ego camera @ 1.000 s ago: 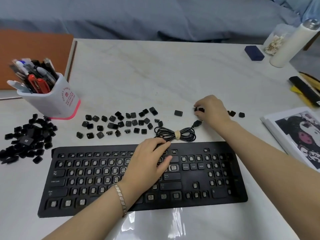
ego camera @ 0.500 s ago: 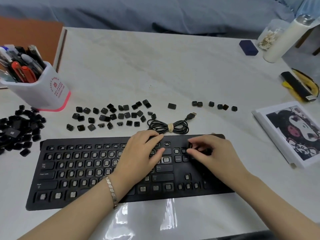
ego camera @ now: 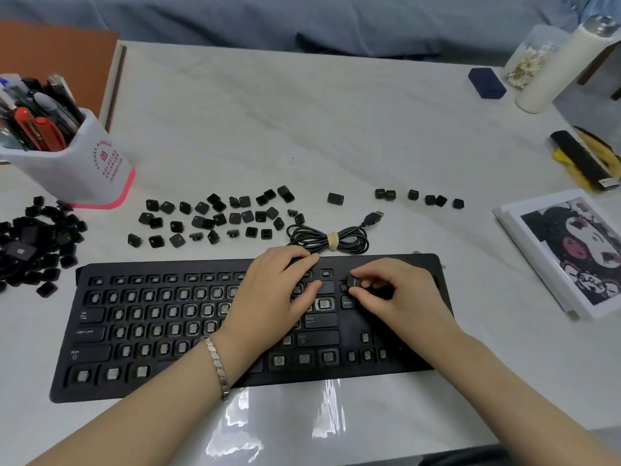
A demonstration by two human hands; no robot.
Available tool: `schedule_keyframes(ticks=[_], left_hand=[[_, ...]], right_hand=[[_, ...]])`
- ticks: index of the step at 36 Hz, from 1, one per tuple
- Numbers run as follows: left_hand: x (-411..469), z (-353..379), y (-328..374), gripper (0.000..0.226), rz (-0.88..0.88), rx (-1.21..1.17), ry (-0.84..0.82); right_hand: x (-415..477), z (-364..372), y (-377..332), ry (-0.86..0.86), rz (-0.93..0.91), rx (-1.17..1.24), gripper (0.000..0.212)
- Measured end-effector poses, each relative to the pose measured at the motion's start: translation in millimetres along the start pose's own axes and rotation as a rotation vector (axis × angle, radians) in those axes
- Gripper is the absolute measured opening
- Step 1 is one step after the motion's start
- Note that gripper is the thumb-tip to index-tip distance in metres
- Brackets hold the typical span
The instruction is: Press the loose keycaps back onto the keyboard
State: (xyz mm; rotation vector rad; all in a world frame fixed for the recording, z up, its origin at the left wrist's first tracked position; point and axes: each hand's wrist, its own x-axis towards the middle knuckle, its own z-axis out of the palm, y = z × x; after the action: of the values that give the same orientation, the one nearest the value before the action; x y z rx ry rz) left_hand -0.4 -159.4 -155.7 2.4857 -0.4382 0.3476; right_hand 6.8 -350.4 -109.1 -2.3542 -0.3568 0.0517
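Observation:
A black keyboard [ego camera: 141,334] lies in front of me with most key sockets bare; a few wide keys such as Tab, Caps Lock, Shift and Enter are fitted. My right hand [ego camera: 400,297] pinches a small black keycap [ego camera: 353,282] tilted over the block of keys right of Enter, just above the Delete key. My left hand [ego camera: 272,301] rests flat with straight fingers on the keyboard's upper middle. Loose keycaps [ego camera: 215,216] lie scattered behind the keyboard, a heap of keycaps [ego camera: 30,243] sits at the far left, and a short row of keycaps [ego camera: 420,196] lies behind on the right.
A coiled USB cable [ego camera: 331,238] lies just behind the keyboard. A pen holder [ego camera: 77,163] stands at back left. A printed picture [ego camera: 571,250] lies at right, with a white bottle [ego camera: 557,68], a small blue box [ego camera: 486,83] and a black-yellow tool [ego camera: 584,159] behind it.
My right hand picked a keycap from the right row behind the keyboard and brought it down over the keys right of Enter. My left hand has stayed on the keyboard.

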Motion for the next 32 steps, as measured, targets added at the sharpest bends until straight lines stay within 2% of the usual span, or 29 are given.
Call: schedule_keyframes(ticks=[5,8,13,17,21,28,32], left_hand=[[0.0,0.0,0.8,0.041,-0.005,-0.002,0.001],[0.0,0.2,0.4,0.041,-0.006,-0.003,0.000],[-0.6,0.4,-0.1,0.041,-0.007,0.003,-0.017],[-0.1,0.2,-0.1,0.041,-0.005,0.005,-0.012],[-0.1,0.4,-0.1,0.042,-0.002,0.005,-0.009],[-0.4,0.3,0.0,0.042,-0.005,0.007,-0.008],[0.3,-0.1,0.4,0.042,-0.010,0.009,-0.012]], right_hand=[[1.3,-2.3,-3.6,0.009,0.049,0.118,0.024],[1.5,-3.4,-7.6,-0.017,0.137,0.241,0.029],[1.8,-7.1,-13.0,-0.088,0.353,0.512,0.025],[0.2,-10.9,-16.3,-0.114,0.422,0.607,0.024],[-2.0,-11.4,-19.0,-0.110,0.389,0.636,0.026],[-4.4,-13.4,-23.2,-0.090,0.153,0.551,0.035],[-4.9,-12.5,-22.1,-0.088,0.115,0.500,0.040]])
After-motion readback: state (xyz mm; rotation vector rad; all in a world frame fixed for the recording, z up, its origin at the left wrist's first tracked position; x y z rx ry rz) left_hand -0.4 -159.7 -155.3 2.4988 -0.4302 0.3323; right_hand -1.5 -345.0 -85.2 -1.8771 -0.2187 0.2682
